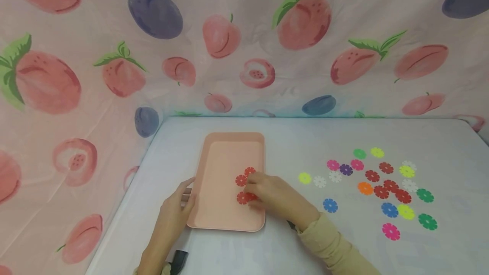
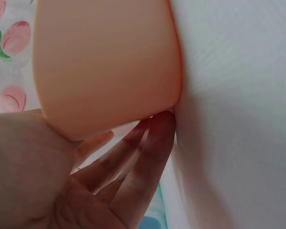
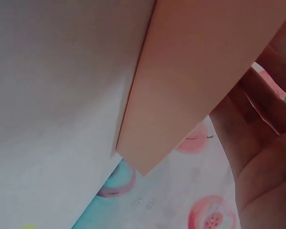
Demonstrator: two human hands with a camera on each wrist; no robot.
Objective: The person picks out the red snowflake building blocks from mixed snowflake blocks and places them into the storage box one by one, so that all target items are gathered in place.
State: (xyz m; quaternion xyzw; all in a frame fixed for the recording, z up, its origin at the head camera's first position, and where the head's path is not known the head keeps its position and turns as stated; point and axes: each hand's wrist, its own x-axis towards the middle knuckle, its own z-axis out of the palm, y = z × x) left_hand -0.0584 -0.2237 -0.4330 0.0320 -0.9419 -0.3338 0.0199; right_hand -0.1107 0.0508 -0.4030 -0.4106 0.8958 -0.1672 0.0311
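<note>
A peach-coloured rectangular tray (image 1: 217, 160) lies on the white table. My left hand (image 1: 175, 211) grips its left side, thumb at the rim and fingers against the outer wall; in the left wrist view, fingertips (image 2: 162, 121) touch low on the tray's wall (image 2: 109, 71). Several red notched discs (image 1: 241, 180) lie inside at the tray's right. Over the right rim reaches my right hand (image 1: 273, 192), its bent fingers and thumb around one red disc (image 1: 251, 197); I cannot tell whether they pinch it. In the right wrist view the tray wall (image 3: 181, 71) hides the fingertips.
Right of the tray, loose notched discs in several colours lie spread over the table, among them a blue disc (image 1: 330, 205), an orange disc (image 1: 365, 188) and a pink disc (image 1: 391, 231). A fruit-printed cloth (image 1: 229, 71) hangs behind and at the left.
</note>
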